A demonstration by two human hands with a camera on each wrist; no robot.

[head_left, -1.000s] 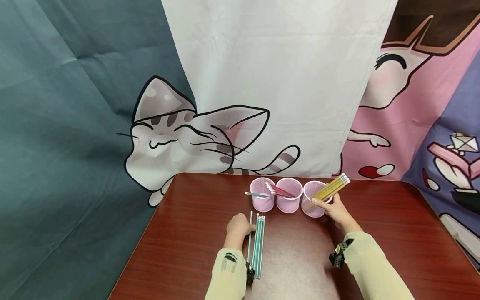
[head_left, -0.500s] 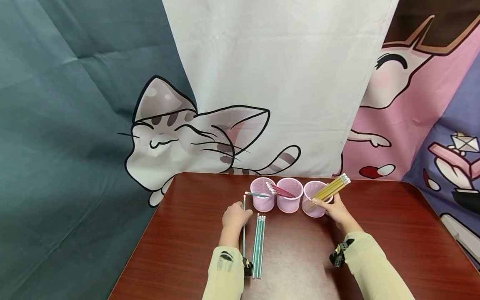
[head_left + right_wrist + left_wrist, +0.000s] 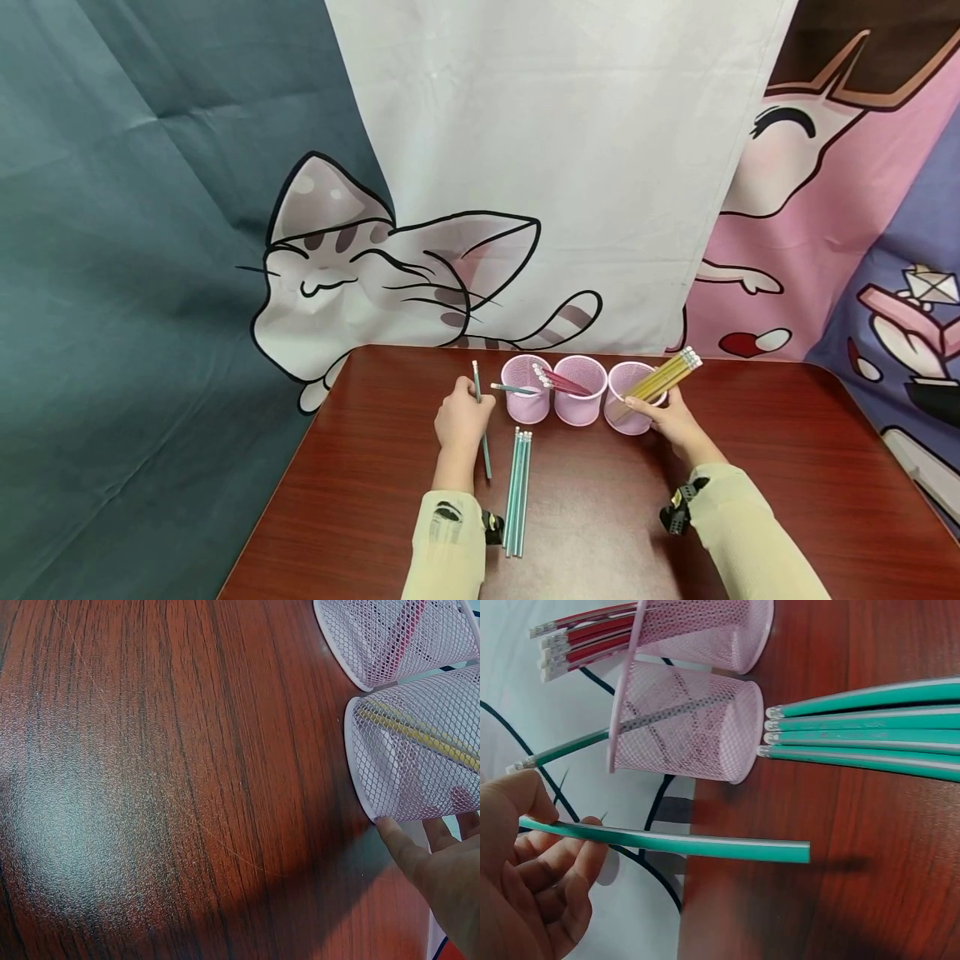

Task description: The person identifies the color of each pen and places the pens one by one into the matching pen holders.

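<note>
My left hand (image 3: 460, 422) pinches one green pencil (image 3: 705, 846) between thumb and fingers, left of the cups, its plain end angled down over the table. On the right, my right hand (image 3: 681, 427) holds the right pink mesh cup (image 3: 627, 423), fingers along its side and thumb near the rim. Yellow pencils (image 3: 660, 379) lean out of that cup to the right. Red pencils (image 3: 562, 382) tilt left from the middle cup (image 3: 577, 412). A single green pencil (image 3: 574, 746) leans in the left cup (image 3: 527, 410), its eraser end outside the rim.
Several green pencils (image 3: 517, 493) lie side by side on the brown table (image 3: 360, 467), in front of the left cup. Behind the table's far edge hangs a printed cloth (image 3: 570, 167) with a cartoon cat. Each wrist wears a small black camera (image 3: 677, 510).
My left hand has lifted a green pencil from beside the others and carried it left and away from me. The pencil now tilts. My right hand stays on its cup.
</note>
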